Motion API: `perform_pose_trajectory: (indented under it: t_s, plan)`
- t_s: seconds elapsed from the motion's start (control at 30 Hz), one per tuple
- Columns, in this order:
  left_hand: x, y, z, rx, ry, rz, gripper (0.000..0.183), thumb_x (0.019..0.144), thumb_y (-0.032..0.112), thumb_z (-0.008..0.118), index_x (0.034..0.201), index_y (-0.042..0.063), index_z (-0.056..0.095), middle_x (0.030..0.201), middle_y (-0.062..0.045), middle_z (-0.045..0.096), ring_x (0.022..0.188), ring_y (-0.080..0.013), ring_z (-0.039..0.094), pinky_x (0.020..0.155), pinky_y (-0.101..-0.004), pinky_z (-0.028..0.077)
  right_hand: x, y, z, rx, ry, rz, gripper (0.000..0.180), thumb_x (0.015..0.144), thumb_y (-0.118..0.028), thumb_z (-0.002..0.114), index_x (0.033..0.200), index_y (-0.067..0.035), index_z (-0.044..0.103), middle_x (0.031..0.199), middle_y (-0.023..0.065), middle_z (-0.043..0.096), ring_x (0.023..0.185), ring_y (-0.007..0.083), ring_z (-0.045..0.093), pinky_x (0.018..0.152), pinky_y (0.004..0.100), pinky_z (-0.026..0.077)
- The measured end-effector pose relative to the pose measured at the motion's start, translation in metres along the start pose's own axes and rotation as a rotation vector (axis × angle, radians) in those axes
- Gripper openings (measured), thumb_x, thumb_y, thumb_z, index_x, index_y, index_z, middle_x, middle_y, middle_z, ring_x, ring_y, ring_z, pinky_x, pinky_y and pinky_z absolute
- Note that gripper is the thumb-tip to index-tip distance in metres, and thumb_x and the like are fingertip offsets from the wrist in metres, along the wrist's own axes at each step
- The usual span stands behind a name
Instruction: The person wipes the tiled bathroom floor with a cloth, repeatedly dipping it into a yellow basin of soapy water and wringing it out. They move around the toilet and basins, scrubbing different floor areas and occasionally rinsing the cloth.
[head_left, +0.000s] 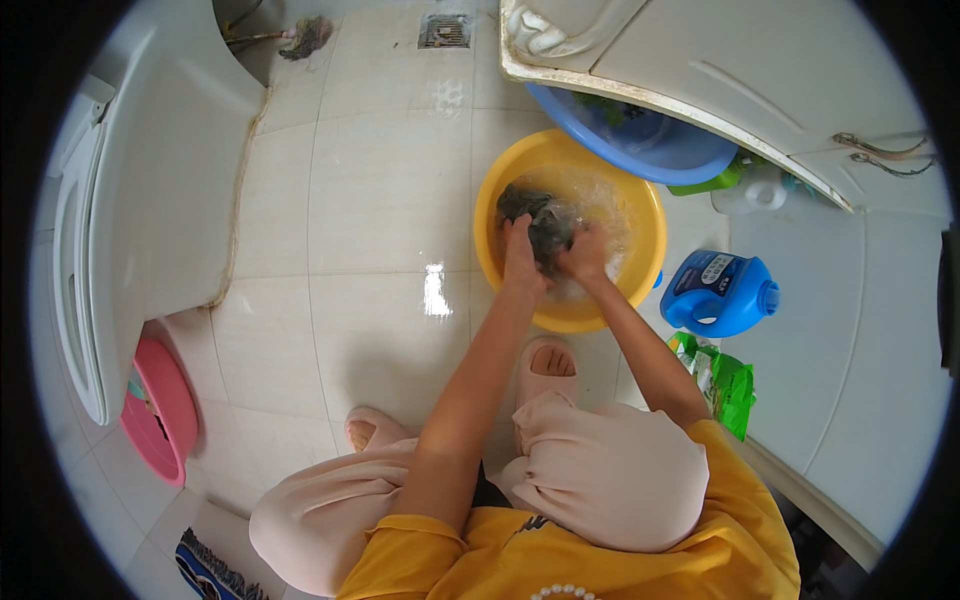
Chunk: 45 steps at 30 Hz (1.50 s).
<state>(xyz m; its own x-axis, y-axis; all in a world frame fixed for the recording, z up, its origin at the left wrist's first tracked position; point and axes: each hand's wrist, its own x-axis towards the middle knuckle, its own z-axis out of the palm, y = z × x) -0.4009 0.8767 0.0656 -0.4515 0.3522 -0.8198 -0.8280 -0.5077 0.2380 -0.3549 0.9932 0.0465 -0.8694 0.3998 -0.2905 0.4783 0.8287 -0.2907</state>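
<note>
In a yellow plastic basin (487, 255) on the tiled floor, a dark, wet cloth (551, 232) lies in sudsy water. My left hand (523, 251) grips the cloth on its left side, with the thumb over it. At the cloth's right side my right hand (585, 251) takes hold of it, its fingertips partly hidden by the cloth and the water. White foam and splashed water show around the cloth, mostly towards the basin's right side.
A blue basin (637, 161) overlaps the yellow one's far rim, partly under a white cabinet (750, 75). To the right are a blue detergent jug (720, 292) and a green plastic packet (731, 386). A pink basin (169, 405) is at left, a floor drain (445, 31) beyond.
</note>
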Motion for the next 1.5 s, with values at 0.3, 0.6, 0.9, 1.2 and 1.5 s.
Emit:
perform_pose_trajectory:
  t_s: [0.3, 0.6, 0.9, 1.2, 1.5]
  plan:
    - [-0.005, 0.007, -0.034, -0.06, -0.574, 0.298, 0.027, 0.092, 0.031, 0.049, 0.107, 0.009, 0.054, 0.105, -0.007, 0.055, 0.086, -0.0219, 0.058, 0.074, -0.0352, 0.051, -0.088, -0.106, -0.082, 0.589, 0.077, -0.365, 0.029, 0.071, -0.02, 0.069, 0.089, 0.001, 0.062, 0.103, 0.0157, 0.058, 0.091, 0.0283, 0.056, 0.077, 0.036, 0.045]
    - [0.0, 0.008, 0.022, 0.03, 0.151, 0.187, 0.038, 0.088, 0.033, 0.053, 0.114, 0.006, 0.053, 0.108, -0.006, 0.059, 0.089, -0.0191, 0.059, 0.074, -0.0344, 0.05, 0.043, -0.001, -0.023, 0.554, 0.404, 0.007, 0.031, 0.081, -0.026, 0.064, 0.079, 0.005, 0.061, 0.086, 0.0237, 0.061, 0.081, 0.0379, 0.058, 0.074, 0.0419, 0.045]
    - [0.042, -0.017, -0.036, -0.211, -0.036, 0.302, 0.042, 0.087, 0.039, 0.049, 0.118, 0.01, 0.052, 0.107, -0.007, 0.058, 0.097, -0.0232, 0.056, 0.085, -0.0386, 0.046, -0.003, -0.007, -0.006, -0.064, -0.121, -0.217, 0.037, 0.073, -0.025, 0.064, 0.099, 0.002, 0.061, 0.111, 0.0268, 0.05, 0.099, 0.039, 0.049, 0.085, 0.046, 0.04]
    - [-0.02, 0.023, -0.012, -0.169, -0.374, 0.034, 0.03, 0.081, 0.039, 0.06, 0.087, 0.011, 0.057, 0.08, -0.006, 0.06, 0.07, -0.0211, 0.059, 0.061, -0.0303, 0.05, -0.1, -0.09, -0.087, 0.911, -0.098, -0.424, 0.03, 0.072, -0.017, 0.069, 0.094, 0.002, 0.061, 0.118, 0.0127, 0.049, 0.112, 0.0307, 0.047, 0.09, 0.0346, 0.04]
    - [-0.003, 0.02, 0.013, -0.055, -0.097, -0.027, 0.024, 0.088, 0.029, 0.05, 0.102, 0.01, 0.057, 0.094, -0.007, 0.059, 0.086, -0.0203, 0.059, 0.07, -0.0322, 0.051, 0.007, -0.058, -0.036, 0.616, 0.412, -0.175, 0.029, 0.077, -0.026, 0.065, 0.08, 0.003, 0.062, 0.075, 0.0209, 0.061, 0.072, 0.0386, 0.059, 0.066, 0.039, 0.048]
